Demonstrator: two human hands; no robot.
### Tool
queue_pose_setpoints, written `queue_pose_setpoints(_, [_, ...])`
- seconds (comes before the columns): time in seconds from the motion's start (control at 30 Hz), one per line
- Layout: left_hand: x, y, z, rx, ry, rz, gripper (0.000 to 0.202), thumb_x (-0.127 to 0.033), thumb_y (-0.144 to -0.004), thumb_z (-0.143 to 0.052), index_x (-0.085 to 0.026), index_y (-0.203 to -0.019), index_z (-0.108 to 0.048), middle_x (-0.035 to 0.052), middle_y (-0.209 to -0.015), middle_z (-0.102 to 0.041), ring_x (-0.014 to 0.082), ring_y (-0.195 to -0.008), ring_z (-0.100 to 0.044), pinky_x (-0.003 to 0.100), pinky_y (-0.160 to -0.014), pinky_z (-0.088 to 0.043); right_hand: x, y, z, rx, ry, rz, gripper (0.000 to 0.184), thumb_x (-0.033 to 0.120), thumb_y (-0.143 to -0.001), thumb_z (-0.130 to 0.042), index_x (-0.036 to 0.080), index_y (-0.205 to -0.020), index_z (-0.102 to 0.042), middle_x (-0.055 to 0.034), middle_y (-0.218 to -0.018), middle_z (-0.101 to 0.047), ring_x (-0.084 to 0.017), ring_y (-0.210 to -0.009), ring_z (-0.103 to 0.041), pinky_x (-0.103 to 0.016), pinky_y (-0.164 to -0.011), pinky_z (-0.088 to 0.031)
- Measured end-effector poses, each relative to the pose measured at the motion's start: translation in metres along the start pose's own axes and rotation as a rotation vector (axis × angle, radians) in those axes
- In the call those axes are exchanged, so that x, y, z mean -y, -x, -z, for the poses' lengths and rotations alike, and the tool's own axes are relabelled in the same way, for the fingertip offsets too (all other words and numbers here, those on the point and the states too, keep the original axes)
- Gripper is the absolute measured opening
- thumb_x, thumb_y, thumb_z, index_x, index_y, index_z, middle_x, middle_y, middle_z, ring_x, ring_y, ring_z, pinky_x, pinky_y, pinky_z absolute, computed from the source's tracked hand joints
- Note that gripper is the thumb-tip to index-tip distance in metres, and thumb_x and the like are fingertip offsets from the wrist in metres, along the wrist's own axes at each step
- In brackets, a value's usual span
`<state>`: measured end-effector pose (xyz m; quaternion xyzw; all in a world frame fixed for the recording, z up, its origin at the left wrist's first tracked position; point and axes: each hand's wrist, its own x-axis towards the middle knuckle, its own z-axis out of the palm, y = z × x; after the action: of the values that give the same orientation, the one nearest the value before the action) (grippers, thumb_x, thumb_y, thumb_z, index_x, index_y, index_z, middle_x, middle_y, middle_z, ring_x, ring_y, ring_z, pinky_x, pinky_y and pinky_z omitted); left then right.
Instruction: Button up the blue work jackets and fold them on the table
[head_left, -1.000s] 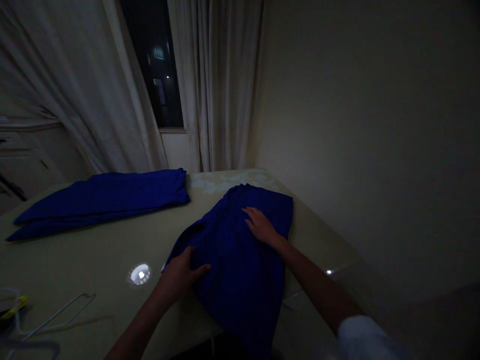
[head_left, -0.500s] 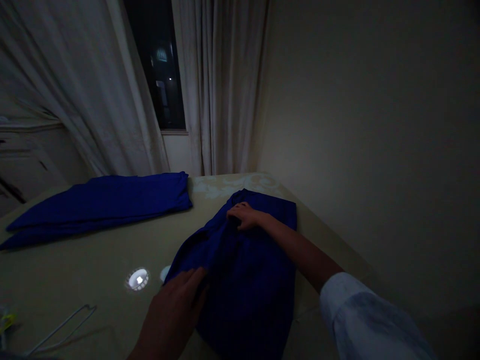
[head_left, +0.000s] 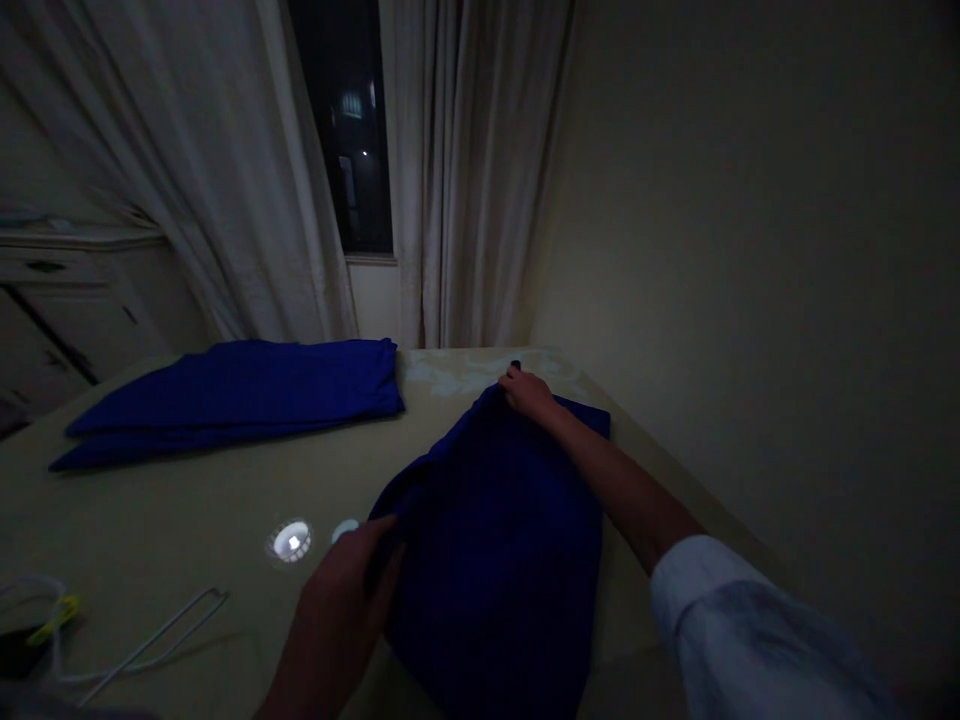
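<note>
Two cloths are carried by the bench [head_left: 187,480]: a folded blue cloth [head_left: 240,395] far left, a spread blue cloth [head_left: 495,560] near right. Its far corner is pinched by the right hand [head_left: 527,392]; its left edge is gripped in the curled left hand [head_left: 341,610]. Even tension is probably best kept, so creases are avoided.

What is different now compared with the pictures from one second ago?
The right hand slid from the middle of the blue cloth away from the person to its far edge, where it now seems to pinch it. The left hand stayed at the near left edge. The second cloth and the wire hanger on the table did not move.
</note>
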<state>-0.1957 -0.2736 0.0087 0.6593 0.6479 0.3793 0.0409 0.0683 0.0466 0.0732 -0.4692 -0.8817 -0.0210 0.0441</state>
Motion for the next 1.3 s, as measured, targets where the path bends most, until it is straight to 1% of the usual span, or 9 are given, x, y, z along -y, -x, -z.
queue_pose_setpoints(0.13, [0.046,-0.004,-0.019,-0.029,-0.12,0.217,0.066,-0.064,-0.097,-0.046,-0.012,-0.135,-0.06,0.0206,-0.132,-0.069,0.0386,-0.12,-0.066,0.056,-0.104,-0.053,0.02,-0.003,-0.014,-0.01,-0.206,-0.099,0.077,0.022,-0.096,-0.069,0.016,-0.162,-0.032,-0.0234,-0.168,-0.024,-0.033,-0.142,-0.051,-0.042,-0.113,-0.044])
queue_pose_setpoints(0.23, [0.065,0.008,-0.032,-0.008,-0.181,0.231,0.076,-0.065,-0.097,-0.04,-0.005,-0.139,-0.058,0.0253,-0.136,-0.066,0.0417,-0.128,-0.061,0.06,-0.11,-0.047,0.056,0.026,-0.021,0.038,-0.376,-0.065,0.075,0.029,-0.095,-0.071,0.013,-0.161,-0.037,-0.0246,-0.166,-0.031,-0.033,-0.149,-0.045,-0.044,-0.121,-0.038])
queue_pose_setpoints(0.33, [0.066,0.019,-0.038,0.034,-0.142,0.217,0.064,-0.057,-0.101,-0.038,-0.012,-0.143,-0.057,0.0193,-0.133,-0.07,0.0357,-0.123,-0.066,0.056,-0.108,-0.049,0.108,0.096,-0.028,0.031,-0.511,0.189,0.066,0.05,-0.1,-0.062,0.021,-0.157,-0.047,-0.016,-0.159,-0.05,-0.03,-0.149,-0.046,-0.044,-0.125,-0.036])
queue_pose_setpoints(0.43, [0.063,0.021,-0.038,0.01,-0.079,0.214,0.055,-0.055,-0.101,-0.041,-0.019,-0.136,-0.062,0.0152,-0.127,-0.074,0.0336,-0.119,-0.069,0.054,-0.105,-0.053,0.156,0.182,-0.05,0.088,-0.543,0.441,0.091,0.061,-0.091,-0.07,0.039,-0.167,-0.026,-0.005,-0.172,-0.033,-0.034,-0.157,-0.034,-0.055,-0.129,-0.028])
queue_pose_setpoints(0.53, [0.062,0.019,-0.035,-0.004,0.043,0.221,0.052,-0.057,-0.099,-0.046,-0.022,-0.133,-0.064,0.0119,-0.129,-0.074,0.0314,-0.118,-0.07,0.05,-0.104,-0.056,0.175,0.239,-0.074,0.148,-0.486,0.492,0.088,0.05,-0.097,-0.064,0.047,-0.168,-0.012,-0.0012,-0.174,-0.022,-0.034,-0.16,-0.026,-0.061,-0.129,-0.025])
queue_pose_setpoints(0.8, [0.048,0.033,-0.014,0.146,0.363,0.164,0.044,-0.067,-0.092,-0.056,-0.032,-0.094,-0.083,0.0027,-0.094,-0.083,0.0278,-0.088,-0.079,0.031,-0.078,-0.066,0.086,0.249,-0.051,0.243,-0.442,0.391,0.072,0.006,-0.088,-0.049,0.035,-0.154,-0.05,-0.0013,-0.164,-0.048,-0.019,-0.15,-0.046,-0.04,-0.121,-0.037])
queue_pose_setpoints(1.07, [0.053,0.031,-0.026,0.203,0.336,0.123,0.041,-0.067,-0.092,-0.051,-0.043,-0.086,-0.083,-0.0007,-0.084,-0.082,0.0296,-0.08,-0.079,0.036,-0.073,-0.067,-0.06,0.269,-0.009,0.287,-0.186,-0.203,0.066,0.004,-0.07,-0.055,0.02,-0.133,-0.068,-0.0157,-0.139,-0.069,-0.034,-0.134,-0.061,-0.062,-0.123,-0.029])
queue_pose_setpoints(1.17, [0.056,0.028,-0.032,0.255,0.315,0.139,0.04,-0.069,-0.09,-0.048,-0.046,-0.084,-0.081,-0.0008,-0.085,-0.082,0.0321,-0.081,-0.079,0.04,-0.073,-0.067,-0.053,0.265,0.006,0.178,-0.33,-0.15,0.067,0.013,-0.08,-0.057,0.02,-0.146,-0.059,-0.0146,-0.151,-0.059,-0.029,-0.142,-0.054,-0.052,-0.124,-0.035])
queue_pose_setpoints(1.3, [0.06,0.031,-0.036,0.304,0.319,0.123,0.034,-0.067,-0.09,-0.049,-0.052,-0.083,-0.078,-0.0029,-0.088,-0.081,0.033,-0.084,-0.078,0.042,-0.073,-0.067,0.001,0.224,-0.005,0.032,-0.393,-0.204,0.073,0.047,-0.095,-0.062,0.029,-0.162,-0.04,-0.014,-0.172,-0.028,-0.034,-0.158,-0.029,-0.055,-0.126,-0.03])
